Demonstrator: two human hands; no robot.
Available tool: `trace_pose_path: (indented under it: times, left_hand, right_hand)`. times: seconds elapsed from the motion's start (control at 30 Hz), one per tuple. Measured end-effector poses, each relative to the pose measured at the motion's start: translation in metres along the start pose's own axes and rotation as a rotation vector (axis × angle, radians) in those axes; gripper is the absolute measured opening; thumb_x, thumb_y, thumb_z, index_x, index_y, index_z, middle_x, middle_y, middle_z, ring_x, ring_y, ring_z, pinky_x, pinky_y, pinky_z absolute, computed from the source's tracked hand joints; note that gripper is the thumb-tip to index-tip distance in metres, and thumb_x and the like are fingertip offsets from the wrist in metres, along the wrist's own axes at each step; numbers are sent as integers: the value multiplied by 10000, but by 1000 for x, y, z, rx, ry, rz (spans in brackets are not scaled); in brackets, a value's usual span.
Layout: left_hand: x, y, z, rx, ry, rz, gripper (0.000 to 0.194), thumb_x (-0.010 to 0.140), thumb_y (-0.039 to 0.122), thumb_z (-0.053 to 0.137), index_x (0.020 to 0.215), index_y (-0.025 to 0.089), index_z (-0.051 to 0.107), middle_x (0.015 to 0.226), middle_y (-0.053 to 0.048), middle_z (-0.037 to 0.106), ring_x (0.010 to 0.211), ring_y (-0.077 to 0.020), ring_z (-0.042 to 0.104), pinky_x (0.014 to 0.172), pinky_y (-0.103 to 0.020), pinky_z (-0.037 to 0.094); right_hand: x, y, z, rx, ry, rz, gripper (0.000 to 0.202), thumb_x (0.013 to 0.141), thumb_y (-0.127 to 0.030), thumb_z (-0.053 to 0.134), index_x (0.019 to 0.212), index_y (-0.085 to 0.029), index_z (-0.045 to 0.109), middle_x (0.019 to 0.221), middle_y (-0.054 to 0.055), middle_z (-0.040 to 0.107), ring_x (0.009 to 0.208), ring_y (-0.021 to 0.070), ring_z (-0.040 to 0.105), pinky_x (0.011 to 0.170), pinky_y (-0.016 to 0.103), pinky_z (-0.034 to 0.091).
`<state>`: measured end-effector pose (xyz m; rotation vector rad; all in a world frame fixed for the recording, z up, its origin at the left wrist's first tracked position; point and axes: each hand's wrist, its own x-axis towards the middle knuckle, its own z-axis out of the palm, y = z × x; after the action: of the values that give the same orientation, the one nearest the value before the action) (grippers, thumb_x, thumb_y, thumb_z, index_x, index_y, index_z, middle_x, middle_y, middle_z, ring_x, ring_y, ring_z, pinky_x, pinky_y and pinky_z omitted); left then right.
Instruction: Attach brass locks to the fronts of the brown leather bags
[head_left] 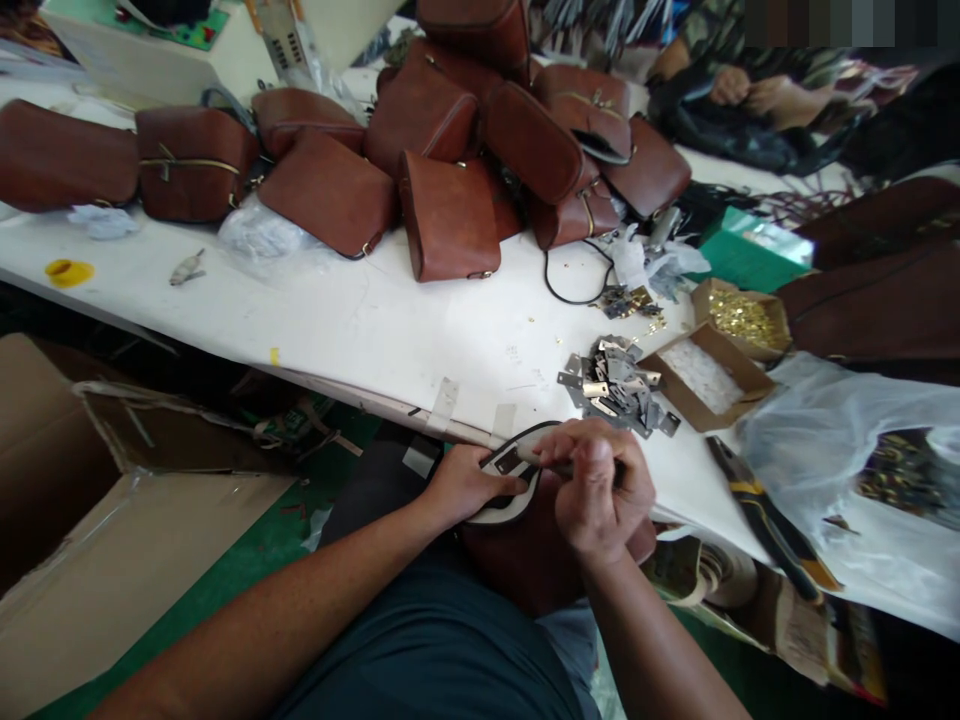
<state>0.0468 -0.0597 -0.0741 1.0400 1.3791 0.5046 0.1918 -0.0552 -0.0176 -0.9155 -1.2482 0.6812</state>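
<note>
A brown leather bag (517, 560) rests on my lap at the table's edge, its open mouth showing a pale lining and a dark rim. My left hand (469, 485) is closed on the rim of that mouth, with the thumb inside against the lining. A small metal plate (508, 462) sits at the opening beside my left fingers. My right hand (604, 485) is closed in a fist over the bag's right side, its fingertips close to the plate. Around a slim tool its fingers are wrapped, and most of the tool is hidden.
Finished-looking brown bags (450, 215) are heaped along the back of the white table (360, 330). Loose metal plates (619, 385), a box of gold fittings (742, 315), a box of white pieces (701, 375) and pliers (765, 510) lie right. Another person's hands (757, 95) work opposite.
</note>
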Motion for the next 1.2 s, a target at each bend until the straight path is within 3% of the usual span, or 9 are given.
trace_pose_path:
  times: [0.23, 0.37, 0.5, 0.63, 0.77, 0.83, 0.9, 1.03, 1.2]
  left_hand:
    - [-3, -1, -1, 70, -31, 78, 358, 713, 474, 794, 775, 123, 754, 704, -8, 666, 719, -205, 615, 613, -252, 408]
    - [-16, 13, -9, 187, -101, 195, 365, 816, 484, 686, 860, 132, 771, 769, -20, 720, 780, -244, 650, 680, -273, 456]
    - [-33, 39, -39, 410, -151, 221, 404, 847, 546, 671, 1005, 193, 790, 870, 6, 769, 822, -255, 687, 722, -273, 475]
    - [-44, 70, -81, 736, -208, 206, 350, 827, 539, 672, 927, 226, 793, 818, 9, 765, 777, -247, 685, 686, -264, 454]
    - [-44, 86, -101, 984, -357, 208, 267, 812, 447, 652, 857, 215, 778, 816, -7, 756, 772, -223, 683, 662, -258, 421]
    - [-40, 86, -100, 1015, -422, 207, 225, 804, 409, 645, 826, 218, 764, 832, 0, 758, 798, -217, 690, 684, -256, 431]
    - [-33, 83, -96, 1009, -440, 196, 217, 795, 399, 643, 831, 221, 762, 843, 7, 764, 821, -224, 697, 702, -256, 443]
    - [-18, 78, -84, 871, -492, 153, 340, 800, 474, 656, 976, 218, 792, 945, 0, 789, 909, -265, 716, 762, -273, 490]
    - [-5, 80, -61, 899, -494, 297, 404, 811, 511, 660, 1082, 245, 797, 963, -12, 803, 925, -281, 724, 802, -292, 514]
  right_hand:
    - [-8, -7, 5, -110, -153, -53, 248, 1055, -252, 514, 810, -235, 556, 719, 13, 603, 663, 175, 597, 651, 355, 512]
    - [10, -35, -11, -155, -61, -209, 214, 1044, -281, 529, 832, -250, 528, 720, 5, 598, 654, 175, 598, 635, 341, 515]
    - [33, -53, -55, -579, -5, -205, 257, 1030, -362, 585, 808, -236, 550, 728, 6, 589, 660, 161, 560, 653, 308, 451]
    - [48, -19, -113, -1120, -321, 60, 333, 1011, -489, 618, 837, -208, 658, 830, 41, 656, 750, 175, 598, 700, 287, 416]
    - [44, 15, -157, -1219, -531, 134, 337, 925, -509, 737, 1047, -195, 743, 1067, 122, 716, 1017, 277, 653, 899, 361, 475]
    - [26, 14, -172, -1088, -395, 72, 389, 916, -511, 742, 1148, -199, 733, 1177, 140, 713, 1122, 303, 638, 997, 410, 469]
    - [-2, 3, -184, -956, -122, 108, 354, 943, -523, 687, 1077, -200, 743, 1116, 123, 732, 1073, 293, 653, 998, 415, 478]
    - [-71, -8, -203, -694, 404, 624, 404, 846, -596, 729, 853, -192, 744, 834, 71, 727, 840, 270, 652, 861, 393, 495]
    - [-110, 28, -212, -419, 477, 814, 528, 713, -658, 796, 915, -172, 745, 901, 88, 750, 877, 271, 671, 845, 383, 516]
